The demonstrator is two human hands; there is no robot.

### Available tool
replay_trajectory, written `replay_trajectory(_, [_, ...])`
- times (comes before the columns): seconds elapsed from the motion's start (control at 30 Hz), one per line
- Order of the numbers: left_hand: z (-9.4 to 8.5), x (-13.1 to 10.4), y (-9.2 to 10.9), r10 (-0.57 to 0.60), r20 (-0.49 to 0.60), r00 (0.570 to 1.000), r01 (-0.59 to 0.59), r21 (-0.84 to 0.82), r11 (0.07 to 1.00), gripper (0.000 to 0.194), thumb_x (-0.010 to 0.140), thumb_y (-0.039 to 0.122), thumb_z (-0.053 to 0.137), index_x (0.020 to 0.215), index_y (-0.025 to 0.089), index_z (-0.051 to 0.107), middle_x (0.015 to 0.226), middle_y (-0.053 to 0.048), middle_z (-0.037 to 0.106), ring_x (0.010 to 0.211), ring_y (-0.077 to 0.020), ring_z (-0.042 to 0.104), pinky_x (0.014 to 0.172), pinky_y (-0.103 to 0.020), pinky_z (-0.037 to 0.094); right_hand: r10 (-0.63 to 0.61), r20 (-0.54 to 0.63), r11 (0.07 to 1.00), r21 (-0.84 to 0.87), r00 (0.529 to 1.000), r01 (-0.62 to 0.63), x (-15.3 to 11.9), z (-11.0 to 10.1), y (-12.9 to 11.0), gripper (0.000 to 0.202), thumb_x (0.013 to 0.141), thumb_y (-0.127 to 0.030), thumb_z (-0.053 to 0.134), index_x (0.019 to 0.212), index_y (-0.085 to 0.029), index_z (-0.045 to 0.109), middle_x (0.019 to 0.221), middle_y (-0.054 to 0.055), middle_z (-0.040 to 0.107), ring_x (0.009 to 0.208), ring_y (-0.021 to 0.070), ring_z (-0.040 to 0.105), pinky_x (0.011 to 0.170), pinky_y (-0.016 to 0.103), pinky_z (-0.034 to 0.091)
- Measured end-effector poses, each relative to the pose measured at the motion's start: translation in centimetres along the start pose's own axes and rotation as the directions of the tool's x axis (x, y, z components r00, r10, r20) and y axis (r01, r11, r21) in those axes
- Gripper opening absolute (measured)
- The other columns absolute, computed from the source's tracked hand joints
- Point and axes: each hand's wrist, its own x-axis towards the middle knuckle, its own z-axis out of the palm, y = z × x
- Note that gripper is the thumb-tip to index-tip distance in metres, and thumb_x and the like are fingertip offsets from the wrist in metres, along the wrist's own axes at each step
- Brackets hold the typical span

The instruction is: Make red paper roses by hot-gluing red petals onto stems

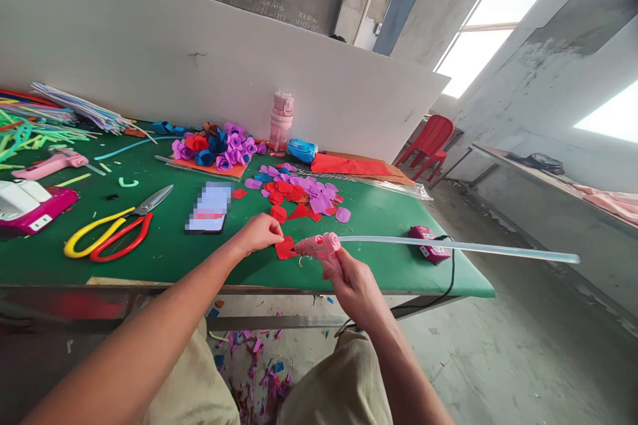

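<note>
My left hand [260, 234] pinches a small red paper petal [286, 249] just above the table's front part. In my right hand [353, 279] is a pink hot glue gun [321, 247], its nozzle pointing left at the petal's right side. Whether the tip touches the petal, I cannot tell. A long clear glue stick [463, 246] runs out of the gun's back far to the right. Behind the hands lies a loose pile of purple petals [321, 196], with red petals [286, 192] and some blue ones mixed in.
Across the green table [164, 246] are scissors [122, 226], a phone [209, 207], finished paper flowers [219, 146], a pink bottle [282, 123] and a second glue gun [54, 163]. A power socket block [429, 244] with a black cable sits at the right. Paper scraps litter the floor.
</note>
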Motion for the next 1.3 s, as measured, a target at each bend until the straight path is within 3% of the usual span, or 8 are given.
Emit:
replay_trajectory(0.53, [0.0, 0.1, -0.1, 0.010, -0.003, 1.000, -0.010, 0.012, 1.000, 0.011, 0.057, 0.024, 0.058, 0.056, 0.016, 0.065, 0.056, -0.001, 0.062, 0.059, -0.0162, 0.055, 0.054, -0.026, 0.036, 0.017, 0.030, 0.996, -0.085, 0.999, -0.015, 0.3, 0.5, 0.4, 0.020, 0.089, -0.033, 0.037, 0.086, -0.020, 0.051, 0.071, 0.003, 0.063, 0.057, 0.0155, 0.052, 0.053, 0.024, 0.029])
replay_trajectory(0.7, [0.1, 0.2, -0.4, 0.012, -0.020, 1.000, -0.013, -0.036, 0.999, 0.008, 0.056, 0.023, 0.059, 0.055, 0.017, 0.065, 0.057, 0.000, 0.063, 0.059, -0.0157, 0.054, 0.054, -0.026, 0.035, 0.081, -0.006, 0.986, 0.145, 0.997, -0.080, 0.0, -0.2, 1.7, 0.026, 0.087, -0.041, 0.042, 0.079, -0.019, 0.053, 0.063, 0.001, 0.059, 0.049, 0.0121, 0.045, 0.048, 0.023, 0.030])
replay_trajectory(0.9, [0.2, 0.5, -0.8, 0.010, -0.011, 1.000, -0.012, -0.205, 0.979, 0.012, 0.055, 0.028, 0.064, 0.053, 0.016, 0.063, 0.053, 0.001, 0.058, 0.057, -0.0141, 0.051, 0.056, -0.025, 0.036, 0.260, 0.115, 0.728, 0.629, 0.959, -0.273, -0.9, -1.6, 3.2, 0.038, 0.081, -0.057, 0.052, 0.085, -0.019, 0.054, 0.072, 0.001, 0.064, 0.036, 0.0050, 0.035, 0.038, 0.022, 0.024])
replay_trajectory(1.0, [-0.3, 0.1, -0.4, 0.004, 0.004, 1.000, -0.002, -0.303, 0.953, 0.017, 0.053, 0.030, 0.069, 0.054, 0.015, 0.060, 0.055, 0.001, 0.056, 0.053, -0.0110, 0.046, 0.050, -0.023, 0.032, 0.276, 0.131, 0.620, 0.733, 0.952, -0.280, -1.2, -2.4, 4.1, 0.035, 0.081, -0.053, 0.055, 0.092, -0.019, 0.054, 0.084, 0.003, 0.067, 0.036, 0.0035, 0.037, 0.038, 0.021, 0.023])
replay_trajectory(1.1, [-0.8, -0.5, 0.0, -0.062, 0.115, 0.991, 0.105, -0.410, 0.906, 0.026, 0.054, 0.036, 0.073, 0.061, 0.016, 0.057, 0.047, 0.008, 0.041, 0.039, -0.0046, 0.025, 0.039, -0.020, 0.015, 0.290, 0.119, 0.580, 0.768, 0.950, -0.273, -0.7, -2.7, 5.8, 0.034, 0.079, -0.051, 0.058, 0.089, -0.019, 0.055, 0.083, 0.003, 0.067, 0.037, 0.0043, 0.041, 0.038, 0.021, 0.025])
replay_trajectory(1.17, [-1.1, -0.8, 0.0, -0.050, 0.189, 0.981, 0.139, -0.491, 0.860, 0.031, 0.057, 0.040, 0.074, 0.068, 0.018, 0.054, 0.045, 0.011, 0.031, 0.038, -0.0034, 0.017, 0.038, -0.020, 0.009, 0.312, 0.079, 0.621, 0.737, 0.947, -0.266, 0.2, -2.6, 7.2, 0.036, 0.076, -0.053, 0.059, 0.085, -0.018, 0.055, 0.072, 0.002, 0.063, 0.041, 0.0066, 0.045, 0.039, 0.020, 0.028])
replay_trajectory(1.27, [-1.4, -1.2, -0.3, -0.003, 0.272, 0.962, 0.160, -0.557, 0.815, 0.034, 0.061, 0.043, 0.074, 0.073, 0.019, 0.053, 0.045, 0.013, 0.020, 0.038, -0.0031, 0.011, 0.038, -0.019, 0.007, 0.300, -0.062, 0.826, 0.517, 0.952, -0.226, 2.2, -2.5, 9.2, 0.042, 0.077, -0.059, 0.051, 0.077, -0.017, 0.055, 0.055, -0.003, 0.050, 0.044, 0.0090, 0.045, 0.041, 0.020, 0.030])
replay_trajectory(1.3, [-1.5, -1.3, -0.4, 0.004, 0.278, 0.960, 0.160, -0.564, 0.810, 0.034, 0.062, 0.043, 0.074, 0.072, 0.019, 0.052, 0.046, 0.013, 0.020, 0.039, -0.0030, 0.010, 0.038, -0.019, 0.007, 0.302, -0.093, 0.852, 0.474, 0.949, -0.224, 2.9, -2.4, 9.7, 0.043, 0.076, -0.060, 0.050, 0.076, -0.017, 0.055, 0.053, -0.004, 0.047, 0.043, 0.0091, 0.043, 0.041, 0.021, 0.030])
